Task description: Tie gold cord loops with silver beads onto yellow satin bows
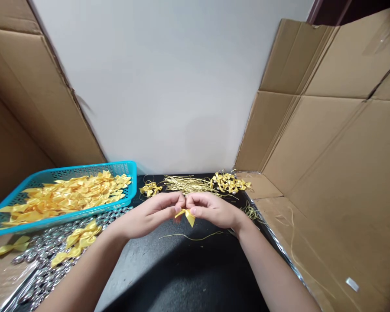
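Between my two hands is a small yellow ribbon bow [190, 217], its pointed tails hanging down below the fingertips. My left hand [156, 212] pinches the bow's left side between thumb and fingers. From the other side, my right hand [214, 210] pinches it the same way, and the knuckles of both hands nearly touch. The fingers cover the middle of the bow. Just below the hands, a loose gold cord [191, 238] lies on the black work surface [182, 273].
At left a turquoise basket [133, 184] holds many yellow bows; silver beads [52, 242] and loose bows [81, 238] lie before it. Gold cords [190, 184] and bow bundles [229, 183] lie at the back. Cardboard walls [338, 143] flank a white wall [169, 86].
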The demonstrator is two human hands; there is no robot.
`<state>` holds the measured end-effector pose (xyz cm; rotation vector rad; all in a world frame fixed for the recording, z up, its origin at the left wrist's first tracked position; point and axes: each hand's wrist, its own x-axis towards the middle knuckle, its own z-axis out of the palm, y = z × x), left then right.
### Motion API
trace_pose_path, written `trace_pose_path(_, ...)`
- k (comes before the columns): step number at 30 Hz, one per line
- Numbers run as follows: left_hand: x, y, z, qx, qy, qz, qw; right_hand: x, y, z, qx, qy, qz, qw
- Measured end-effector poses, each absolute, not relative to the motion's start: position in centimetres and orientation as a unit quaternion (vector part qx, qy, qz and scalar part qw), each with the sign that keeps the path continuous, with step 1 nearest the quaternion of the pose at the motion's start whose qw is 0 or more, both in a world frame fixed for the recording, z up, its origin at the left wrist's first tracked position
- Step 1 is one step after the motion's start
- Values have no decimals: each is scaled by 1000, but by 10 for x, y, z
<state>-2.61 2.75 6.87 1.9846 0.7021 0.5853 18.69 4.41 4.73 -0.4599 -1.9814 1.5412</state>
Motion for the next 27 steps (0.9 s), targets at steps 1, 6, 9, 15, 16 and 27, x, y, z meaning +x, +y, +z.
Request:
trace_pose_path(1, -25, 28, 68, 813, 290, 244, 442, 187, 44, 47, -173, -744, 574, 295)
trace_pose_path(6, -24, 28, 65, 811, 307, 302, 396, 184, 45, 48, -196, -726, 556, 354)
trace_pose_path(9, -25, 27, 66, 779, 323, 366, 393, 183, 44, 51, -229, -698, 535, 417)
trace_pose_path(15, -23, 25, 70, 749, 341, 408, 396, 182, 40, 53, -273, -686, 469, 486)
trace_pose_path(16, -23, 25, 70, 746, 346, 410, 393, 182, 40, 54, -279, -681, 466, 492)
trace_pose_path(27, -17, 20, 76, 714, 399, 442, 369, 179, 39, 51, -300, -661, 445, 525)
